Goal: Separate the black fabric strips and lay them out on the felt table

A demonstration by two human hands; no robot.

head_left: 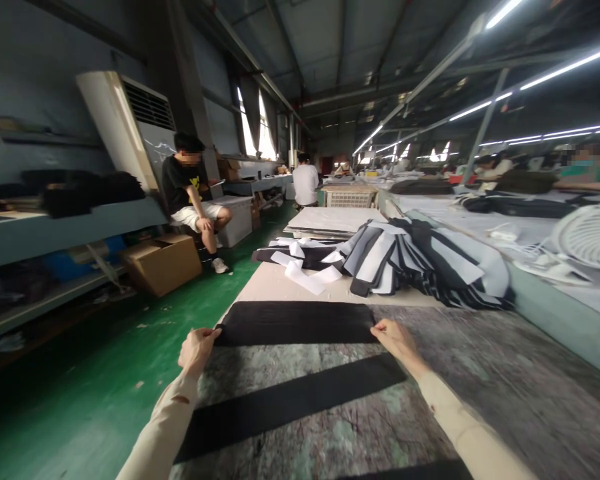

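Note:
A wide black fabric strip [295,323] lies across the far part of the worn work table [430,360]. My left hand [198,349] pinches its left end, just at the table's left edge. At the opposite end, my right hand [396,339] grips the right corner between thumb and fingers. Nearer to me, a second black strip [293,403] rests at a slant between my forearms. Part of another black piece [410,471] shows at the bottom edge of the view.
Behind the strip is a fanned heap of black and white cut pieces [420,260], with white scraps [303,275] beside it. A white fan [593,233] stands at right. A cardboard box [163,263] and a seated person [193,193] are on the left.

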